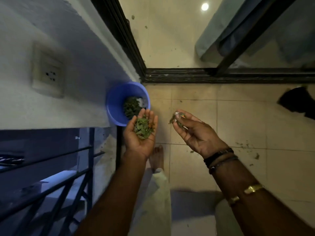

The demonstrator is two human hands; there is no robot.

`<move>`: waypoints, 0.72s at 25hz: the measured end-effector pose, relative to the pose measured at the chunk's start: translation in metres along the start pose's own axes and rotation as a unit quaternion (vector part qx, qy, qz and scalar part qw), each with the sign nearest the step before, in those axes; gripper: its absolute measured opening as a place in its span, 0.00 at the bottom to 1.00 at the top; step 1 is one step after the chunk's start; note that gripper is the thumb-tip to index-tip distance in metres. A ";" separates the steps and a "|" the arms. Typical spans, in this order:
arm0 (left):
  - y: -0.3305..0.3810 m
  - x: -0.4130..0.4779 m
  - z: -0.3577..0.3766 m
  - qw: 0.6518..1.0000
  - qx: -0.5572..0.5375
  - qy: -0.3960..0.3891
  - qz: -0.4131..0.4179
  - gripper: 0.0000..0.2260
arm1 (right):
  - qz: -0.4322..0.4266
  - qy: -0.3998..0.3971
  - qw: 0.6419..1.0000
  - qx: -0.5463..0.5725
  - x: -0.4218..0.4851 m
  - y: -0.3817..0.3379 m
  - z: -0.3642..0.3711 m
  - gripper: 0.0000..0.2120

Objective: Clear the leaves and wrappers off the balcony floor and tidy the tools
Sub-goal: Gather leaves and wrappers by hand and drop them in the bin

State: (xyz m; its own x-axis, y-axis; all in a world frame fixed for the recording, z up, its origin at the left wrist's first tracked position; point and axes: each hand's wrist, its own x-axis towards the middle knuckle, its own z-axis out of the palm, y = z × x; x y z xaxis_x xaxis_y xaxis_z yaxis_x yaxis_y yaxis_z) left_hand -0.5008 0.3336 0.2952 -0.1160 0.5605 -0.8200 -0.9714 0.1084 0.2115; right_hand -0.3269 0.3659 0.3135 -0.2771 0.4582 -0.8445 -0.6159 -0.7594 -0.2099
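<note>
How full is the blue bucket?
The bucket is partly full: a dark pile of leaves covers its bottom, and most of the inner wall is bare.

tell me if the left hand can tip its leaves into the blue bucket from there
Probably yes. The left hand cups the leaves with fingertips at the rim of the blue bucket, nothing between; the right hand, pinching a wrapper, is aside.

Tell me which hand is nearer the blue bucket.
Left. The left hand, cupping leaves, reaches the rim of the blue bucket; the right hand, pinching a wrapper, is apart to its right.
</note>
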 end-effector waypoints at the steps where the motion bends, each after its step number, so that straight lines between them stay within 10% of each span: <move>1: 0.026 0.016 0.002 1.000 0.014 0.009 0.006 0.17 | 0.004 -0.011 1.000 -0.015 0.023 0.012 0.024 0.12; 11: 0.116 0.114 0.011 0.947 0.261 0.182 0.052 0.23 | -0.008 0.034 0.976 -0.217 0.166 0.079 0.124 0.18; 18: -0.009 0.052 0.035 0.919 0.391 0.044 0.002 0.10 | -0.116 0.112 0.987 -0.002 0.062 0.029 0.008 0.09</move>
State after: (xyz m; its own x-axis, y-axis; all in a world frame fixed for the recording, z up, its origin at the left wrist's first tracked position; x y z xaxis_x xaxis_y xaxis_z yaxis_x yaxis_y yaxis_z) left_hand -0.4910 0.3906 0.2697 -0.1689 0.4975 -0.8509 -0.5282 0.6831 0.5043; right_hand -0.3678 0.3765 0.2587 0.0415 0.5061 -0.8615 -0.6403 -0.6485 -0.4117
